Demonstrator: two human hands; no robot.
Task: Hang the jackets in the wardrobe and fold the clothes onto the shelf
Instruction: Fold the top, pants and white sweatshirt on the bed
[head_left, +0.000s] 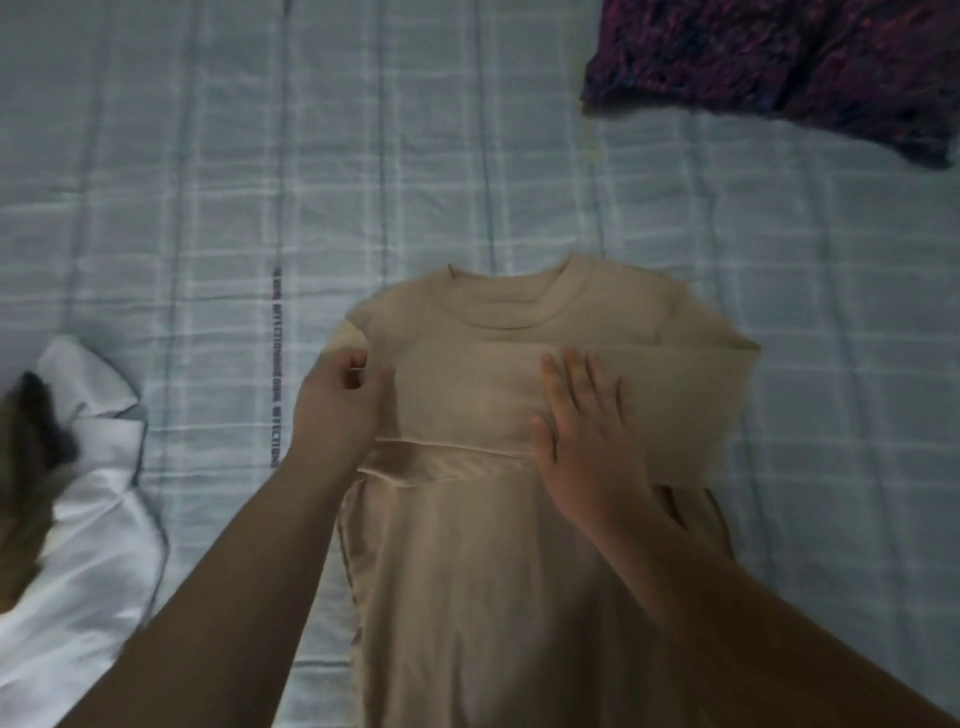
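Beige T-shirt lies face up on the checked pale-blue bed, running from the centre toward 6 o'clock, its round ribbed collar pointing to 12 o'clock and a flap from its 3 o'clock side folded across the chest. The left hand pinches the shirt's 9 o'clock shoulder edge between curled fingers and thumb, while the right hand presses flat on the folded flap, fingers straight and spread. A white garment lies at 8 o'clock, a purple one at 1 o'clock.
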